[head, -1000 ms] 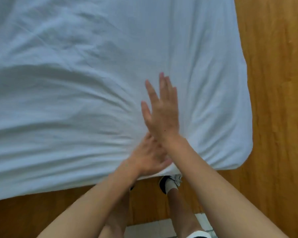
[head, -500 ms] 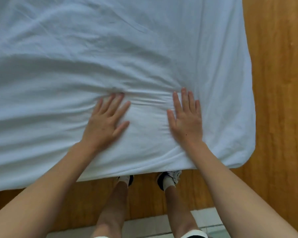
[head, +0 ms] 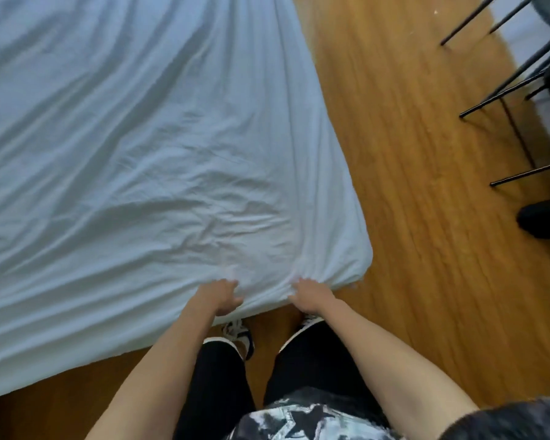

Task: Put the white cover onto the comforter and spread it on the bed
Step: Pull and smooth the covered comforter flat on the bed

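- The white, creased cloth-covered comforter lies spread over the bed, its near corner overhanging the wooden plank floor.
- Our left hand and right hand each grasp the comforter's near edge, fingers curled into the cloth.
- We should pull evenly toward us, both hands level, so the creases near that edge draw out.
- Half a second ago both palms lay flat on top of the comforter; now they clutch its hem.
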Motion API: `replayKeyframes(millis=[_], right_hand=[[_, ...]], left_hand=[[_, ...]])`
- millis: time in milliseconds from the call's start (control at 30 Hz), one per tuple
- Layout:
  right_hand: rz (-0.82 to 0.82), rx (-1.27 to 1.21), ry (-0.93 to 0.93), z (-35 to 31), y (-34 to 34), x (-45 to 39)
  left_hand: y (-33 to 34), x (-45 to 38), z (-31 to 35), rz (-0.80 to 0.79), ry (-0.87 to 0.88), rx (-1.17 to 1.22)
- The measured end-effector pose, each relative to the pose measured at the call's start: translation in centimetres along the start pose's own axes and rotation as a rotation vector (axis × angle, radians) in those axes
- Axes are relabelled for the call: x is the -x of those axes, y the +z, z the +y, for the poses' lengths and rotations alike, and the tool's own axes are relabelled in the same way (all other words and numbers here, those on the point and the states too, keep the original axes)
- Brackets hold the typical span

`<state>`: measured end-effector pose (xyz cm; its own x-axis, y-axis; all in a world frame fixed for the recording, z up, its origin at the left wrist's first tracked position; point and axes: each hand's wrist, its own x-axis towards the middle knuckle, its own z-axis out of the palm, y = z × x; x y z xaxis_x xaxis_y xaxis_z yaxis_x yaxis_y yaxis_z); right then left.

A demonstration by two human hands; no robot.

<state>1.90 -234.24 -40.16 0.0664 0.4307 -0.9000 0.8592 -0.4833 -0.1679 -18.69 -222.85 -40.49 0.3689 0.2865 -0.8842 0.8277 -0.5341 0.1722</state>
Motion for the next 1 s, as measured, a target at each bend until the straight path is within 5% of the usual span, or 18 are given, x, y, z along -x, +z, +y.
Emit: replayKeyframes(millis=[200,400,667,1000], right_hand=[[0.171,-0.432,0.040,0.4,-1.9,12.5],[0.182,-0.630,0.116,5.9,-0.3,16.8],[0.222,-0.585,0.031,20.4,-5.4,18.1],[0.357,-0.656,0.147,41.3,-15.1,22.1]], left_hand=[[-0.7,8.8,4.9,0.104,0.010,0.286],[-1.7,12.5,9.3,0.096,0.039,0.233],[-8.2,8.9,23.2,0.277,-0.045,0.268],[-13.5,5.4,46.0,0.251,0.032,0.294]])
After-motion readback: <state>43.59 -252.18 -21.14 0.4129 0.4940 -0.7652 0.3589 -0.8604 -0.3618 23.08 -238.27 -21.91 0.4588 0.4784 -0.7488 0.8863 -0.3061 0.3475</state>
